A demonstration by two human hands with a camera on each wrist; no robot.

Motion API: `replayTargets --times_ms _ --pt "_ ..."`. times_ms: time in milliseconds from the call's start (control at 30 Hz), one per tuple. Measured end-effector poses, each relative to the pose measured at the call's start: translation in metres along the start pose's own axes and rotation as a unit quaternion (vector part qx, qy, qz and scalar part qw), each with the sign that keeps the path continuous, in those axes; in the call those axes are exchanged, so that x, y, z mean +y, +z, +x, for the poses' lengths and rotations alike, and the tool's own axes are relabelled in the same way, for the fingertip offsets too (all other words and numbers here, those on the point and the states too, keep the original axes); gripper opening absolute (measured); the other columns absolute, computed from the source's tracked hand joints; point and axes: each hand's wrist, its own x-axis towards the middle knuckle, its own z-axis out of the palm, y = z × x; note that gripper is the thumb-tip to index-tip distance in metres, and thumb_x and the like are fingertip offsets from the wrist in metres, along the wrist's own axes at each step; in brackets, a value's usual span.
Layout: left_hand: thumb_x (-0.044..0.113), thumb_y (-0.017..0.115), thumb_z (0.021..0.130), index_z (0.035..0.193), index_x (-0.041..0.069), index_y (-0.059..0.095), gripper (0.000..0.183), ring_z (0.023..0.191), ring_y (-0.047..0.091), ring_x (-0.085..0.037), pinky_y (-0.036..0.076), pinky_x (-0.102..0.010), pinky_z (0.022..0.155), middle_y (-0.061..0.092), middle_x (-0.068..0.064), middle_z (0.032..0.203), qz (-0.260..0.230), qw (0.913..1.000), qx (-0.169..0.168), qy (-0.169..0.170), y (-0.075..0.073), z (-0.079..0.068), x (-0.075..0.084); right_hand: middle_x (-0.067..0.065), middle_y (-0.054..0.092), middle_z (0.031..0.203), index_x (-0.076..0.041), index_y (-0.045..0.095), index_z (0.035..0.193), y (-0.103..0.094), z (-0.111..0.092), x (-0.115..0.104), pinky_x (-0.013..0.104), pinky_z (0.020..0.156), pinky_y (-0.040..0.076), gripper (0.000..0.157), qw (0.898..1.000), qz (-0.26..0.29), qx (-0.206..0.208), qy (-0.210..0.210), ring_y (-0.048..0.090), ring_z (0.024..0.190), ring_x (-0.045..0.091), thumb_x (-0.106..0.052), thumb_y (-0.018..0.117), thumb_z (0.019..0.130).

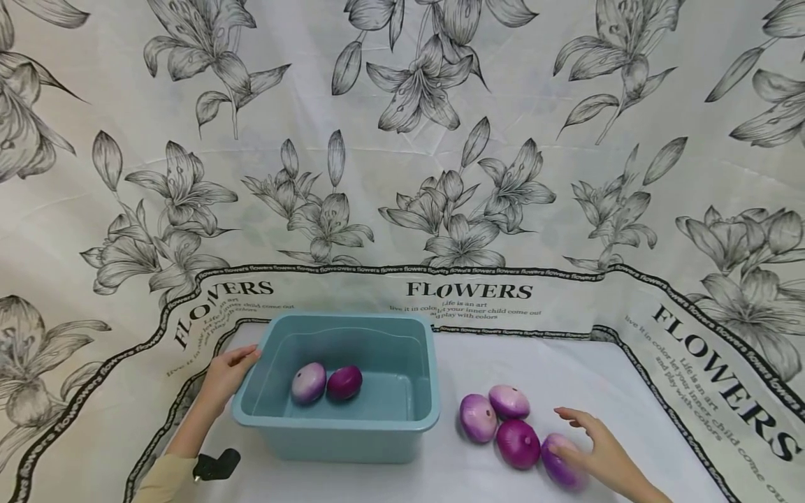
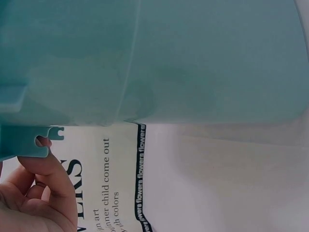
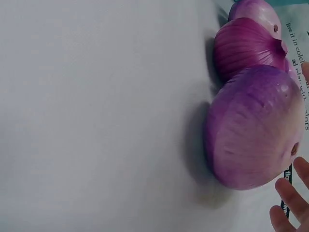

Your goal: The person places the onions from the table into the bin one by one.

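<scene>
A teal plastic bin (image 1: 339,441) stands on the white tabletop with two purple onions inside, one pale (image 1: 308,383) and one dark (image 1: 344,383). My left hand (image 1: 224,377) grips the bin's left rim; in the left wrist view its curled fingers (image 2: 46,166) hook that rim. Right of the bin, several onions lie in a cluster, a dark one (image 1: 518,444) among them. Beside the nearest purple-and-white onion (image 1: 564,467) is my right hand (image 1: 600,447), fingers spread. In the right wrist view, the visible fingertips (image 3: 287,191) stand just off that onion.
Floral cloth (image 1: 465,293) with printed lettering hangs behind and along both sides. On the left wrist sits a small black device (image 1: 216,464). White tabletop (image 1: 566,363) stretches behind the onion cluster.
</scene>
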Motion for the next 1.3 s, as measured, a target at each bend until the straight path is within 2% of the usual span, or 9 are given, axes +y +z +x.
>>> replayTargets --times_ms 200,367,567,633,800,900,1033,1200,1300 --pt "0.041 0.052 0.098 0.136 -0.005 0.049 0.059 0.112 0.057 -0.039 0.051 -0.037 0.081 0.054 -0.029 0.132 -0.001 1.0 0.0 0.0 -0.001 0.0 0.001 0.016 0.057 0.13 -0.007 0.044 0.139 0.005 -0.011 0.013 0.035 0.084 0.047 0.071 0.993 0.027 -0.069 0.092 0.053 0.103 0.004 -0.04 0.073 0.083" --pt "0.04 0.052 0.098 0.136 -0.005 0.049 0.059 0.113 0.057 -0.039 0.051 -0.038 0.082 0.053 -0.029 0.133 -0.003 1.0 -0.004 -0.001 0.0 0.0 0.0 0.017 0.052 0.135 -0.008 0.041 0.141 0.012 -0.017 0.02 0.027 0.081 0.048 0.073 0.985 0.066 -0.104 0.125 0.048 0.1 -0.003 -0.037 0.073 0.083" --pt "0.039 0.052 0.098 0.136 -0.005 0.049 0.059 0.115 0.055 -0.041 0.05 -0.042 0.085 0.052 -0.029 0.134 -0.004 1.0 -0.001 0.0 0.001 0.001 -0.001 0.021 0.046 0.138 -0.009 0.036 0.144 0.021 -0.022 0.022 0.024 0.076 0.047 0.083 0.976 0.105 -0.13 0.138 0.049 0.103 0.01 -0.032 0.079 0.077" --pt "0.039 0.052 0.098 0.136 -0.005 0.05 0.058 0.115 0.055 -0.041 0.051 -0.043 0.085 0.053 -0.029 0.134 -0.005 1.0 0.001 0.0 0.001 0.001 -0.001 0.024 0.043 0.14 -0.009 0.034 0.145 0.024 -0.022 0.022 0.023 0.076 0.048 0.085 0.975 0.115 -0.138 0.133 0.051 0.104 0.009 -0.031 0.08 0.077" --pt "0.038 0.053 0.098 0.135 -0.005 0.05 0.058 0.115 0.056 -0.041 0.052 -0.042 0.084 0.053 -0.029 0.134 -0.007 1.0 0.003 0.004 0.001 0.002 -0.001 0.025 0.044 0.14 -0.008 0.036 0.144 0.029 -0.021 0.021 0.02 0.077 0.048 0.085 0.981 0.127 -0.119 0.089 0.049 0.103 -0.006 -0.026 0.082 0.075" --pt "0.039 0.053 0.098 0.136 -0.005 0.05 0.058 0.114 0.057 -0.04 0.052 -0.041 0.084 0.053 -0.029 0.133 -0.011 0.9999 0.001 0.002 0.002 0.002 -0.001 0.023 0.044 0.14 -0.009 0.038 0.143 0.034 -0.02 0.022 0.025 0.078 0.048 0.085 0.983 0.118 -0.111 0.081 0.046 0.105 -0.009 -0.026 0.083 0.073" --pt "0.039 0.053 0.098 0.135 -0.005 0.05 0.058 0.112 0.058 -0.039 0.053 -0.04 0.083 0.054 -0.029 0.132 -0.016 0.9999 0.001 -0.001 0.002 0.001 -0.001 0.02 0.043 0.142 -0.01 0.036 0.144 0.04 -0.019 0.024 0.031 0.081 0.048 0.089 0.986 0.097 -0.112 0.077 0.044 0.109 -0.009 -0.028 0.084 0.071" --pt "0.037 0.053 0.098 0.135 -0.005 0.05 0.056 0.113 0.058 -0.038 0.053 -0.04 0.084 0.055 -0.029 0.132 -0.02 0.9998 0.006 -0.004 0.002 0.001 -0.002 0.02 0.043 0.142 -0.01 0.037 0.144 0.042 -0.017 0.023 0.022 0.079 0.047 0.09 0.985 0.097 -0.111 0.084 0.046 0.108 -0.008 -0.03 0.085 0.07" --pt "0.038 0.053 0.098 0.135 -0.006 0.05 0.058 0.113 0.058 -0.039 0.053 -0.041 0.084 0.054 -0.029 0.132 -0.021 0.9997 0.006 -0.001 0.002 0.001 -0.002 0.021 0.043 0.142 -0.011 0.038 0.143 0.043 -0.016 0.021 0.023 0.078 0.048 0.089 0.984 0.099 -0.11 0.102 0.051 0.108 0.0 -0.032 0.085 0.07"
